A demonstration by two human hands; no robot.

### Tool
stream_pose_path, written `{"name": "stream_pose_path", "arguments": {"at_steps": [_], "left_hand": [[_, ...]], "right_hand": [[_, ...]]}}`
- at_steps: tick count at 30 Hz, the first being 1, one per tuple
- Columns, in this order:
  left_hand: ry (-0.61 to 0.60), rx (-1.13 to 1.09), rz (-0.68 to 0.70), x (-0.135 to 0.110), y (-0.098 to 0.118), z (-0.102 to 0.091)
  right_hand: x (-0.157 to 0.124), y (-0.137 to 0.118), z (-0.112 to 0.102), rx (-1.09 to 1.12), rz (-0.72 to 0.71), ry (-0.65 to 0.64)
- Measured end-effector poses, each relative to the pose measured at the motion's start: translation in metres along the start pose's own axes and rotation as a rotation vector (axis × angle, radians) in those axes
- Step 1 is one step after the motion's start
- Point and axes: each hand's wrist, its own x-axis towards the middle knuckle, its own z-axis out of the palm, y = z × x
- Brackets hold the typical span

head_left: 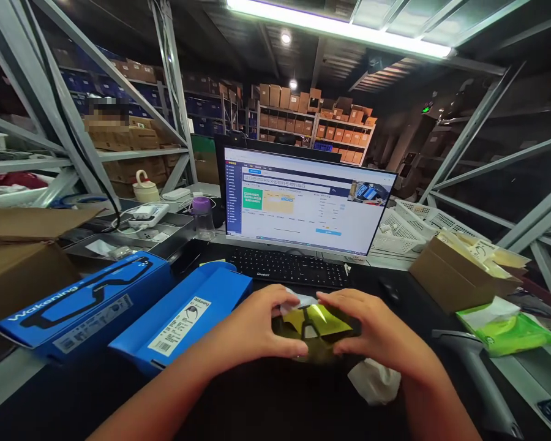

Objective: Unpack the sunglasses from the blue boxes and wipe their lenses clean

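Both my hands hold a pair of yellow-lensed glasses (316, 323) just above the black desk, in front of the keyboard (290, 268). My left hand (257, 324) grips the left side, fingers curled round it. My right hand (371, 327) grips the right side. A small white piece (298, 300) shows between my fingertips at the top of the glasses. A crumpled white wrapper (374, 381) lies on the desk under my right wrist.
Two blue glasses boxes (92, 303) (183, 315) lie to the left, beside a brown carton (18, 263). A monitor (303, 199) stands behind the keyboard. To the right are a carton of packets (459, 269), a green pack (509, 331), a barcode scanner (477, 373) and white baskets (408, 226).
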Motion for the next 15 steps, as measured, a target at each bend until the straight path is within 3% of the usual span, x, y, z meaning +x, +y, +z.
{"name": "stream_pose_path", "arguments": {"at_steps": [3, 8, 12, 15], "left_hand": [[0.074, -0.016, -0.049, 0.004, 0.002, -0.023], [0.426, -0.012, -0.008, 0.003, 0.007, -0.051], [0.574, 0.217, 0.032, -0.005, 0.020, -0.052], [0.513, 0.400, 0.047, -0.006, 0.028, -0.040]], "right_hand": [[-0.016, 0.014, -0.024, 0.010, 0.001, 0.107], [-0.048, 0.048, -0.056, 0.003, 0.001, 0.366], [-0.053, 0.062, -0.056, -0.046, 0.023, 0.467], [-0.048, 0.056, -0.052, -0.057, 0.013, 0.480]]}}
